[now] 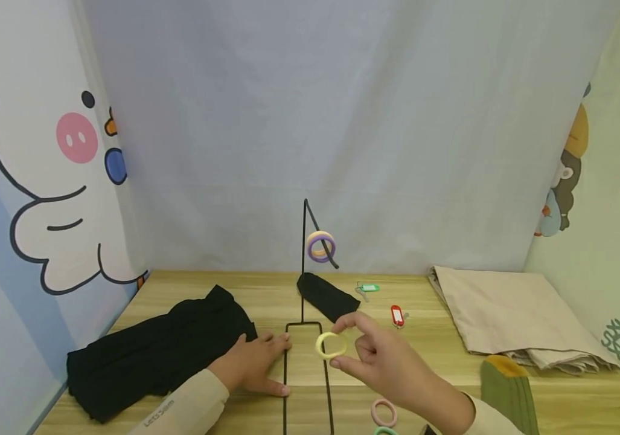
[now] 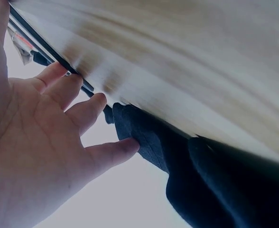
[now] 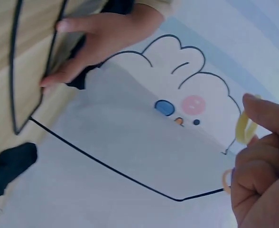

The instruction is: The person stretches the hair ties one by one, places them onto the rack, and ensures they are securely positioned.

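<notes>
My right hand (image 1: pixel 396 365) pinches a pale yellow ring (image 1: pixel 319 345) between thumb and forefinger, above the base of a black wire stand (image 1: pixel 303 266). In the right wrist view the same yellow ring (image 3: pixel 241 127) appears edge-on. A purple ring (image 1: pixel 310 252) and a light orange ring (image 1: pixel 315 235) hang together on the stand's sloping arm. My left hand (image 1: pixel 258 362) rests at the left side of the stand's base, fingers spread and touching the wire. In the left wrist view, its thumb or finger nearest the black cloth (image 2: pixel 153 137) is extended.
Folded black cloth (image 1: pixel 163 347) lies left. Behind the stand is a small black fabric piece (image 1: pixel 328 296), with green (image 1: pixel 370 288) and red (image 1: pixel 397 315) key tags nearby. Pink (image 1: pixel 373 413) and mint (image 1: pixel 384 431) rings lie in front. Beige cloth (image 1: pixel 505 308) and a green sock (image 1: pixel 508 396) lie right.
</notes>
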`<state>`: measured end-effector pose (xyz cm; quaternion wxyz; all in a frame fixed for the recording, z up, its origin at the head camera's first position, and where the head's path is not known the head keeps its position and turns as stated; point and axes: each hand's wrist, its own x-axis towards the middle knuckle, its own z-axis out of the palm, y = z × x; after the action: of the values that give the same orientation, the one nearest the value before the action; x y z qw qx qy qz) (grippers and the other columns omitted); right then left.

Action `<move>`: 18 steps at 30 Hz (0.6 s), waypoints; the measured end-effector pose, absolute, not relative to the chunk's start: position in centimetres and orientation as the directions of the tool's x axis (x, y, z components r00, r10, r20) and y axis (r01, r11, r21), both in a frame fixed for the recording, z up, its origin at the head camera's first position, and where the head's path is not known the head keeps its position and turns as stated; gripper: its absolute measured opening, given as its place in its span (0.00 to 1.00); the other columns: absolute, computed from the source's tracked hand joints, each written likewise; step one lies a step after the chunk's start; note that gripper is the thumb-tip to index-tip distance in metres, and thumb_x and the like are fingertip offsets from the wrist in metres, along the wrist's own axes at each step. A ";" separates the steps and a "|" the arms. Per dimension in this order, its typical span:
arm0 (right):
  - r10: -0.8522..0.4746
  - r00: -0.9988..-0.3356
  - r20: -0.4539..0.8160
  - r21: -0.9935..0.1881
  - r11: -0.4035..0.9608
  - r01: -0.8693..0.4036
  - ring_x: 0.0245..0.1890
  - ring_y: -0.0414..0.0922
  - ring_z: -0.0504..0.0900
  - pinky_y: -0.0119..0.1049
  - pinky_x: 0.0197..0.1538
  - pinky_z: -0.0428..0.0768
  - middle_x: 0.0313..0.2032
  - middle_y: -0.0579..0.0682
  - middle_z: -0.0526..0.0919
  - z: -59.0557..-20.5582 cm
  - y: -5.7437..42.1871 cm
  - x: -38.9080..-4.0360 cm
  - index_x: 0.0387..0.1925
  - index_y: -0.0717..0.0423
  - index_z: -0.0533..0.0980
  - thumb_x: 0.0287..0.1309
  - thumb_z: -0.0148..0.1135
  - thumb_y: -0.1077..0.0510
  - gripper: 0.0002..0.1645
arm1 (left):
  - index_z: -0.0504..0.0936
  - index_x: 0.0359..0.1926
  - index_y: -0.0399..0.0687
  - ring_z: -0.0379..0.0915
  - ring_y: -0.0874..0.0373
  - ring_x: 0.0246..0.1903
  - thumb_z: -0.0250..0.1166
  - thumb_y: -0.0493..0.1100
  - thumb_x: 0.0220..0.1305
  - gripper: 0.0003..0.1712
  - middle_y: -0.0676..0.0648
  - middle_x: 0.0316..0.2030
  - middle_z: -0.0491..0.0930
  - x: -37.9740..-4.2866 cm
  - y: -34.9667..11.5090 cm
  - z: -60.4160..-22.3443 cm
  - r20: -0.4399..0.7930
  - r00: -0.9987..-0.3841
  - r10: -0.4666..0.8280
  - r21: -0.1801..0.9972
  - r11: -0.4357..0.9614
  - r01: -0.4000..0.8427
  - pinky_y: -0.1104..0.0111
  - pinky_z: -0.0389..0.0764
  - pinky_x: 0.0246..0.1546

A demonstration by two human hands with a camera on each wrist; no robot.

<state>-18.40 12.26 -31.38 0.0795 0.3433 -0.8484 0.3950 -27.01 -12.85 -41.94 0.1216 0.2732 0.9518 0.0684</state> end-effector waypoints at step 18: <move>-0.206 -0.361 0.909 -0.278 0.346 -0.896 0.10 0.31 0.49 0.21 0.16 0.52 0.08 0.43 0.52 -27.1 10.2 -21.3 0.44 0.62 0.73 0.50 0.69 0.51 0.25 | 0.61 0.68 0.56 0.53 0.47 0.68 0.60 0.75 0.45 0.52 0.51 0.69 0.58 -27.1 -12.8 -41.9 -0.209 -0.825 0.526 0.212 0.848 0.486 0.34 0.55 0.56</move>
<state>-21.28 10.23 -27.07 0.4109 0.3880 -0.7102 0.4198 -27.09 -12.75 -41.95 0.1307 0.2657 0.9522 0.0748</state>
